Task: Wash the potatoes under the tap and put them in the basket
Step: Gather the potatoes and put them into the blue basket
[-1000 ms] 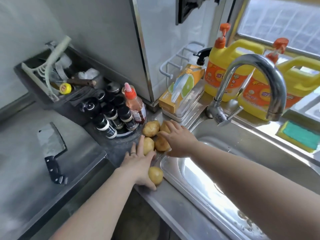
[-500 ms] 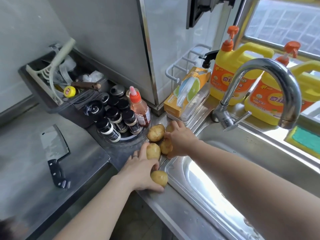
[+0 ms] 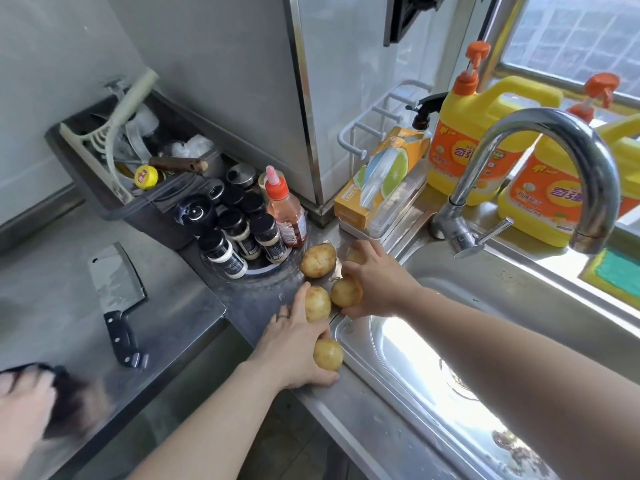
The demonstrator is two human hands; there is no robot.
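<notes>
at lower centre of the frame, the left grip (image 3: 298, 344) is partly closed. its thumb and fingers hold the nearest potato (image 3: 328, 355) on the bench (image 3: 180, 317) beside the sink (image 3: 502, 292) rim, with the long axis running up the frame. its forefinger lies along a second potato (image 3: 317, 303) just above, which is also long up the frame.

to the right, the right grip (image 3: 377, 282) curls round a third potato (image 3: 345, 292), nearly round and touching the second. its fingertips cover a fourth potato (image 3: 354, 255), mostly hidden. a fifth potato (image 3: 318, 259) lies free above them, its long axis tilted toward the upper right, just beside a round rack of spice jars (image 3: 242, 237) and a red sauce bottle (image 3: 285, 209).

a cleaver (image 3: 114, 282) lies flat at the left. farther back, a dark tray (image 3: 104, 188) holds utensils. at the right, the tap (image 3: 540, 116) arches over the sink, with yellow detergent jugs (image 3: 485, 143) behind it.
</notes>
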